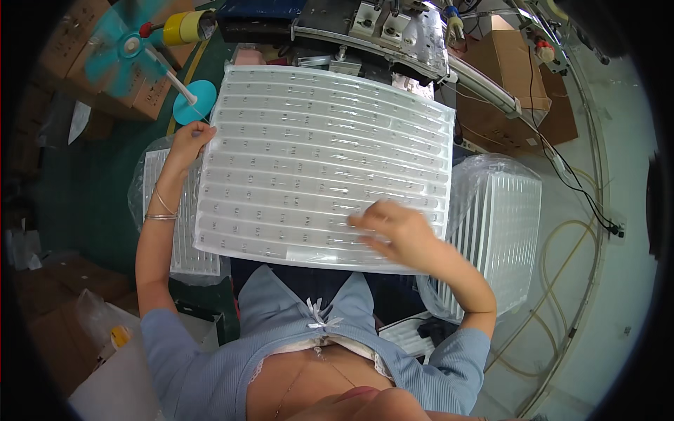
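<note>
A large white plastic tray (302, 175) with many long parallel grooves lies in front of me, and small pieces with dark marks sit in rows along it. My left hand (191, 142) pinches the tray's left edge near its far corner. Over the near right part of the tray is my right hand (393, 230), smeared by motion. Its thumb and fingers point left; whether they hold anything does not show.
Plastic-wrapped stacks of similar trays stand at the right (516, 231) and left (184, 242). A metal machine (393, 31) is beyond the tray. A turquoise fan (132, 48), yellow tape roll (184, 28) and cardboard boxes (505, 74) lie around. Hoses and cables hang at the right.
</note>
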`<state>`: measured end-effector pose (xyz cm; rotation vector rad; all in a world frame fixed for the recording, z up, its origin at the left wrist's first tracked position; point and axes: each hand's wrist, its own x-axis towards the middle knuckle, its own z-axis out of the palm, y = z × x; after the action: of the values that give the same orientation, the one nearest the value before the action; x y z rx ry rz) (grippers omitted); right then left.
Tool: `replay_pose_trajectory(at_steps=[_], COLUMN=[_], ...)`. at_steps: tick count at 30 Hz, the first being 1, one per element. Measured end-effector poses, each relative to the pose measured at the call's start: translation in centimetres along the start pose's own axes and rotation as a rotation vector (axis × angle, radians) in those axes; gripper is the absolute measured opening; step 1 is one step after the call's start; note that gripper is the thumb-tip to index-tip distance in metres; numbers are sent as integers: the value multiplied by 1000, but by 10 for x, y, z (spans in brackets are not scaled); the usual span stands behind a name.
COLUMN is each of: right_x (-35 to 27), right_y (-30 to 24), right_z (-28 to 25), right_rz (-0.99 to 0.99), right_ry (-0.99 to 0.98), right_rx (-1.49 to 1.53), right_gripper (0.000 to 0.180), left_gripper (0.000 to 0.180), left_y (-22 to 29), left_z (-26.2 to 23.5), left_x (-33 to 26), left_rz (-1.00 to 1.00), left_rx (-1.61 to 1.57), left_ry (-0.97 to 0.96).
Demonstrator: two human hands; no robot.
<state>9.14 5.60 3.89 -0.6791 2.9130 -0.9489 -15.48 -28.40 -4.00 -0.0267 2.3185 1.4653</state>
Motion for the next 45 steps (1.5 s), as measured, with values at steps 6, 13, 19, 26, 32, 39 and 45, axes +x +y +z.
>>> replay_pose_trajectory(at_steps=[6,13,19,26,32,39,45], right_x=[-12,-1,18,27,63,155,222], right_y=[-18,-13,37,72,87,112,138], right_z=[48,22,-39,-74,-98,-111,-111], right_rz=[-162,-80,373,331,265,30,84], right_ry=[-246,-114,428,747,817,974,873], right_rx=[-246,134,387,272,167,-235,-546], right_gripper=[26,17,17,20,28,25,17], left_gripper=[16,15,21,26,40,31,32], left_y=[11,6,64,148,239,263,190], left_z=[3,3,27,111,164,171,103], left_x=[2,9,-8,14,57,62,-31], left_rz=[101,227,724,1104,1253,1308,1204], left_rx=[4,206,393,439,706,648,417], left_ry=[29,99,434,436,564,396,70])
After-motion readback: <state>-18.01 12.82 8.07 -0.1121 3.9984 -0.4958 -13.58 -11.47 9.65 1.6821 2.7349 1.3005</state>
